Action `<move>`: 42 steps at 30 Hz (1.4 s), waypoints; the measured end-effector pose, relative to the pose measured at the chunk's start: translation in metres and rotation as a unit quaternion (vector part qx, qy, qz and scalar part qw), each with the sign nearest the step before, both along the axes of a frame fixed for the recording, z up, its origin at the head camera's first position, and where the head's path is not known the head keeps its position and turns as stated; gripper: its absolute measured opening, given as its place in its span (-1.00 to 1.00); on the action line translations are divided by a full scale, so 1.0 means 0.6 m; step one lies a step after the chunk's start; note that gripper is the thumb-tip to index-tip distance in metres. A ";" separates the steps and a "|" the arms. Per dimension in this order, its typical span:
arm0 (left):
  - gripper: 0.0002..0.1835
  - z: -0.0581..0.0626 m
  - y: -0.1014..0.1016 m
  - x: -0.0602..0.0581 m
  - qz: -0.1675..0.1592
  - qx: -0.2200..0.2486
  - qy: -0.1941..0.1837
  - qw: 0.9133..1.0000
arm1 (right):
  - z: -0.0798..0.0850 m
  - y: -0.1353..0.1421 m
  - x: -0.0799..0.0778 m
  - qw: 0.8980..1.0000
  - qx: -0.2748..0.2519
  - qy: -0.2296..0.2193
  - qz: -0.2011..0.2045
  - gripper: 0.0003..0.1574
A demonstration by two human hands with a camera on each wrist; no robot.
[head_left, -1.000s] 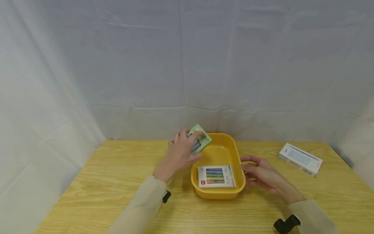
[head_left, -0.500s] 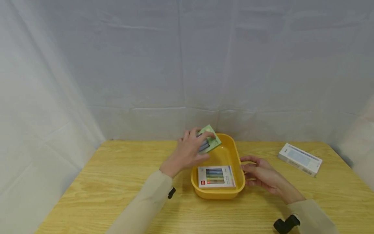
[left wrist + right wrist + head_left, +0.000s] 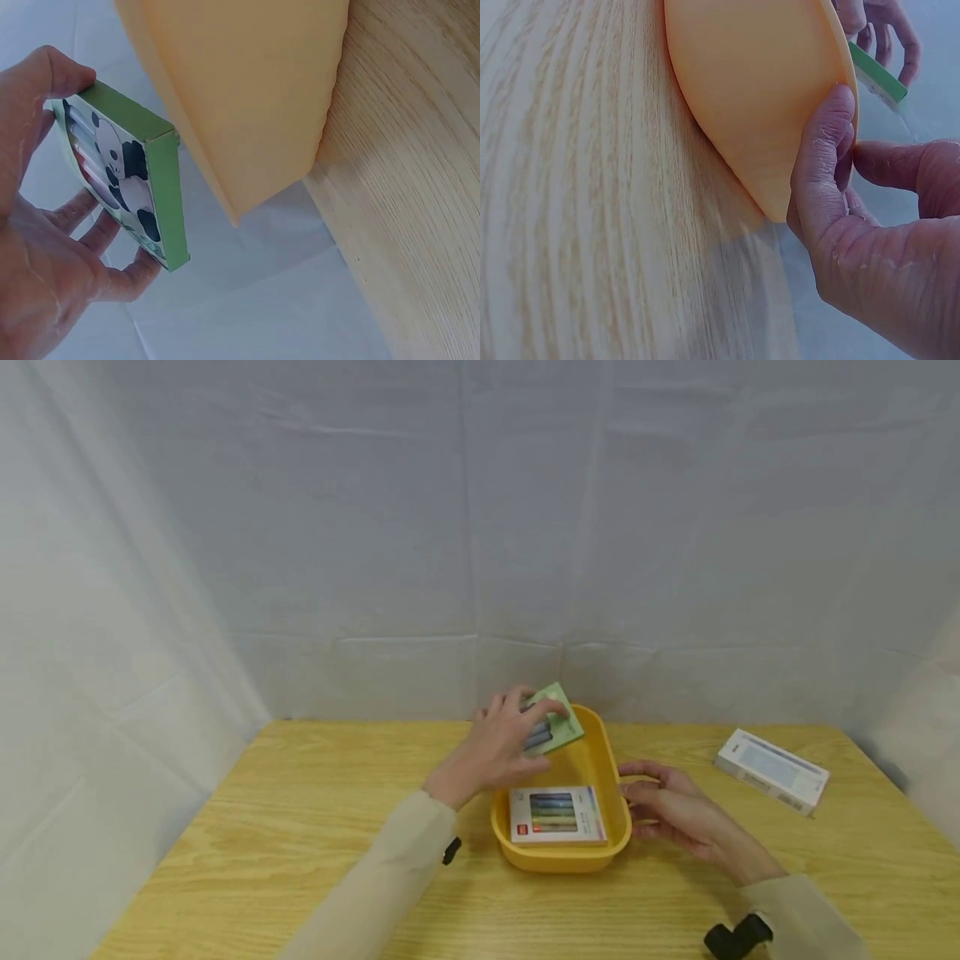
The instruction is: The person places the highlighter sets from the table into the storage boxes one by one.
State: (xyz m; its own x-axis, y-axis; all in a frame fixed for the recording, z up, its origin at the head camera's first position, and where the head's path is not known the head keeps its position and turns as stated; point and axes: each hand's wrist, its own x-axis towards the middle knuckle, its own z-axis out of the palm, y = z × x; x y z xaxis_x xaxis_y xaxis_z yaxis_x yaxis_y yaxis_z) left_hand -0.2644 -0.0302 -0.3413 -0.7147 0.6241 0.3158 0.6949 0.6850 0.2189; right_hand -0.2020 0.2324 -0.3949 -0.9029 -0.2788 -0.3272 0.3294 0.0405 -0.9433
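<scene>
My left hand (image 3: pixel 498 743) grips a flat green panda-print box (image 3: pixel 558 718) by its edges, tilted over the far left part of a yellow plastic bin (image 3: pixel 596 752). Coloured sticks show through the window of this green box (image 3: pixel 116 161) in the left wrist view. My right hand (image 3: pixel 678 810) is at the bin's right side. Its thumb touches the rim and its fingers lie against the outer wall of the bin (image 3: pixel 757 67), pinching it. Inside the bin, at the near end, lies a white box (image 3: pixel 557 816) whose window shows coloured sticks.
A white and pale blue box (image 3: pixel 772 770) lies on the wooden table (image 3: pixel 337 777), to the right of the bin. A pale sheet (image 3: pixel 465 543) hangs behind the table's far edge.
My left hand has moved right with the green box, from the bin's far left edge to over its far part. My right hand and the bin have stayed in place.
</scene>
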 end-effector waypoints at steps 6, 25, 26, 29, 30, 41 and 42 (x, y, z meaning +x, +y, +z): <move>-0.40 -0.003 0.010 -0.005 -0.010 -0.015 -0.013 1.000 | 0.000 0.001 0.003 1.000 -0.005 0.004 0.007 -0.24; -0.38 -0.020 0.032 -0.018 0.003 -0.082 -0.042 0.996 | -0.002 0.001 0.004 1.000 -0.007 -0.003 0.006 -0.26; -0.38 -0.021 0.033 -0.019 0.003 -0.083 -0.045 0.996 | -0.002 0.001 0.004 1.000 -0.008 -0.003 0.007 -0.26; -0.38 -0.023 0.037 -0.019 0.003 -0.085 -0.054 0.995 | -0.003 0.001 0.004 1.000 -0.009 -0.003 0.005 -0.27; -0.39 -0.024 0.039 -0.019 0.003 -0.086 -0.053 0.995 | -0.003 0.001 0.004 1.000 -0.009 -0.004 0.003 -0.27; -0.40 -0.031 0.054 -0.016 0.001 -0.113 -0.069 0.991 | -0.002 0.004 0.004 1.000 -0.009 -0.008 0.003 -0.25; -0.40 -0.032 0.055 -0.016 0.003 -0.119 -0.072 0.990 | -0.002 0.003 0.004 1.000 -0.009 -0.007 0.003 -0.25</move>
State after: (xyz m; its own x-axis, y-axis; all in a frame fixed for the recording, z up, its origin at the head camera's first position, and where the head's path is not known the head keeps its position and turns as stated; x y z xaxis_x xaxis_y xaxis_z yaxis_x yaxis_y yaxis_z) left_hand -0.2740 0.0028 -0.3605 -0.7454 0.6644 0.0546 0.6640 0.7328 0.1485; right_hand -0.1998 0.2345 -0.3958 -0.8966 -0.2896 -0.3352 0.3426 0.0261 -0.9391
